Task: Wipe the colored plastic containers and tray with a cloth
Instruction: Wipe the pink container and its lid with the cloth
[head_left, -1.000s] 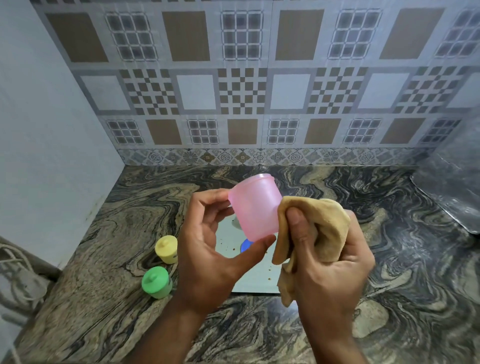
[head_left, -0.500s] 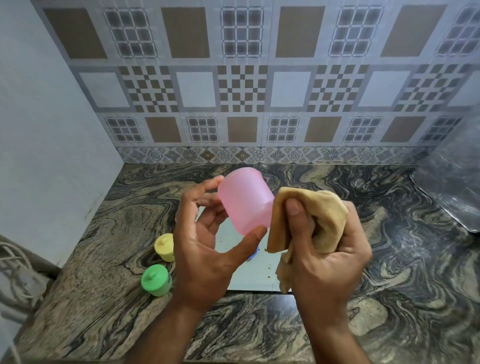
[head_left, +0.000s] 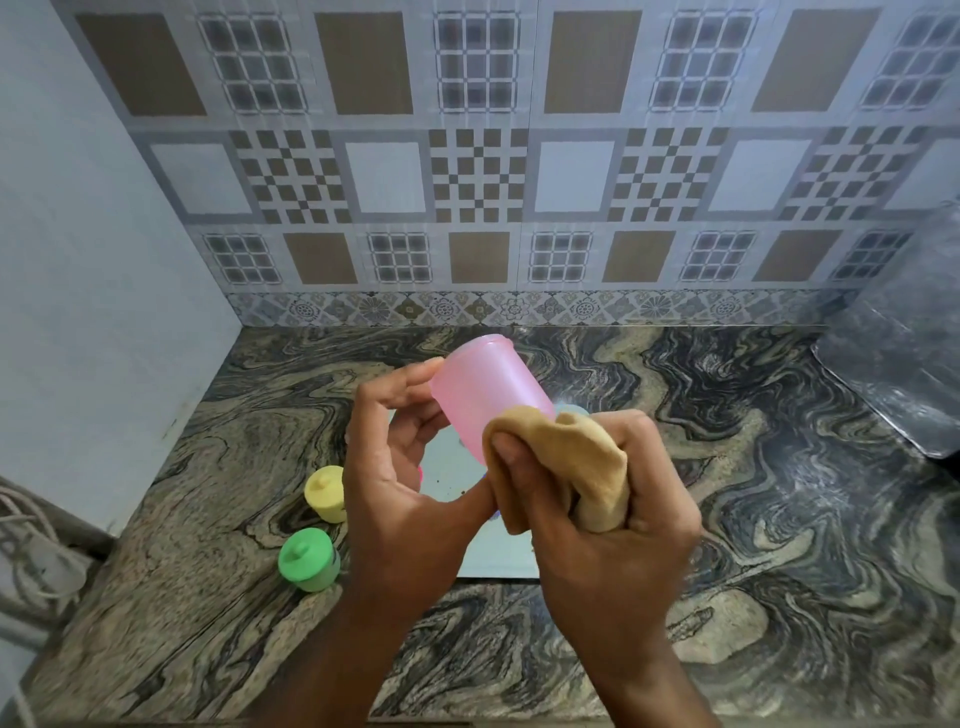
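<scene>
At the left of the marbled counter (head_left: 218, 499) stand two lidded containers, a green container (head_left: 307, 560) nearer and a yellow container (head_left: 326, 492) just beyond it, both apart from the hands. Right of them the left hand (head_left: 410, 499) holds the pink container (head_left: 488, 395) in the air above the pale tray (head_left: 457, 478), fingers behind the pot and thumb reaching across under it, the pot tilted with its closed end up and away. Against its lower right side the right hand (head_left: 613, 519) grips a bunched tan cloth (head_left: 556, 462), thumb pressed on the fold where cloth meets plastic. The step in hand appears to be rubbing the pink pot's outer wall; to do it well, the left fingers would best turn the pot bit by bit while the cloth keeps firm contact, so the whole wall is covered, with the grip light enough not to hide patches. Counted: three coloured containers clearly seen, one cloth, one tray; slivers of pink and blue show by the tray behind the hands, too hidden to identify.
</scene>
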